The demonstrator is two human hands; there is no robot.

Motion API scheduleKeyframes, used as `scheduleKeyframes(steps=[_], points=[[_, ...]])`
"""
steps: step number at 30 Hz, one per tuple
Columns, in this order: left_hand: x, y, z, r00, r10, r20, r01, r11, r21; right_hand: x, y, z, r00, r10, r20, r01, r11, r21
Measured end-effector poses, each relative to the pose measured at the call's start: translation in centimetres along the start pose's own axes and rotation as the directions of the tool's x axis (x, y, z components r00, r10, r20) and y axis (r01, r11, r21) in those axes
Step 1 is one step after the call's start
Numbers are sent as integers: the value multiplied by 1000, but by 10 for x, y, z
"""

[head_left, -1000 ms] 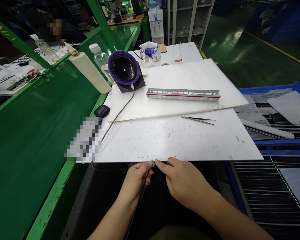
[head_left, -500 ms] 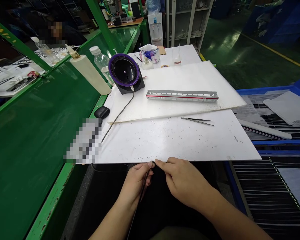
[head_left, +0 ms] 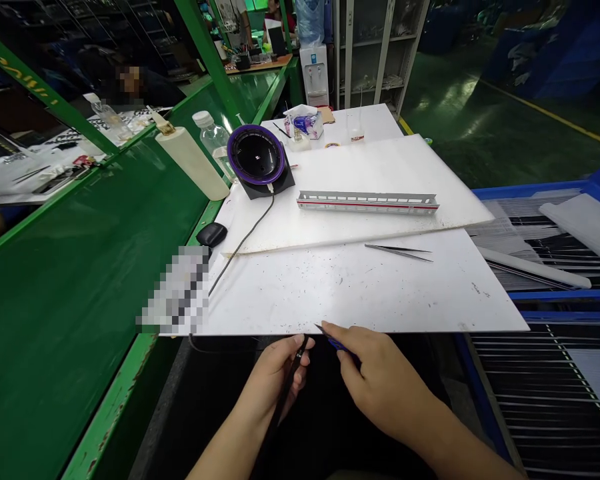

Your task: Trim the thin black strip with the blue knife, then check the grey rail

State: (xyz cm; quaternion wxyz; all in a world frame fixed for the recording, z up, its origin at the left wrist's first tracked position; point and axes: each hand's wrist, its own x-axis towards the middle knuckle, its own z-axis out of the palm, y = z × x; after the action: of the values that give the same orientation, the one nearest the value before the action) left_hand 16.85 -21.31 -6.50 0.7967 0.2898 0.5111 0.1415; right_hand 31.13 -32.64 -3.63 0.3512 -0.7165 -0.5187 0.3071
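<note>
At the table's front edge my left hand point(head_left: 283, 373) is closed, pinching a long thin black strip point(head_left: 286, 390) between thumb and fingers. The strip runs down toward my lap. Just to the right, my right hand point(head_left: 373, 373) grips what looks like a small knife point(head_left: 334, 341) with a blue handle and a dark pointed tip. That tip points left toward the strip's upper end, a little apart from it. Tweezers point(head_left: 399, 253) lie on the white table point(head_left: 300, 293). Behind them, on a white foam sheet point(head_left: 380, 163), rests a long grey model railcar body point(head_left: 367, 202) with a red stripe.
A round purple-rimmed fan point(head_left: 256, 155) with a cable stands at the back left. Near it are a plastic bottle point(head_left: 215, 141), a cream squeeze bottle point(head_left: 193, 163) and a black mouse point(head_left: 211, 234). Blue crates point(head_left: 545, 293) of black strips stand right. A person sits across the green partition point(head_left: 95, 220).
My right hand has drawn slightly right, away from my left hand, and the blue-handled knife now shows. More of the black strip is visible in my left hand. The view has tilted slightly.
</note>
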Motion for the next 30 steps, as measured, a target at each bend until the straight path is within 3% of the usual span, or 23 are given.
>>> scheduleKeyframes(steps=[2,7,10,17,23,30], points=[[-7,2,2,998,-31,50,33,999,-39,-1,-6,-6,999,20,-25,-15,984,180],[-17,5,11,987,11,158,0,998,-65,3,-25,-12,995,-26,95,-17,905,425],[-17,6,14,986,52,160,-41,997,-68,1,-24,-6,996,-50,78,12,906,423],[-16,7,10,982,113,152,-104,992,-66,-10,-4,8,980,81,180,-130,950,284],[-17,2,12,980,102,171,-95,994,-49,-7,-8,11,989,97,116,-131,932,337],[-20,8,5,977,134,166,-126,990,-58,-10,-2,16,991,65,119,-104,927,359]])
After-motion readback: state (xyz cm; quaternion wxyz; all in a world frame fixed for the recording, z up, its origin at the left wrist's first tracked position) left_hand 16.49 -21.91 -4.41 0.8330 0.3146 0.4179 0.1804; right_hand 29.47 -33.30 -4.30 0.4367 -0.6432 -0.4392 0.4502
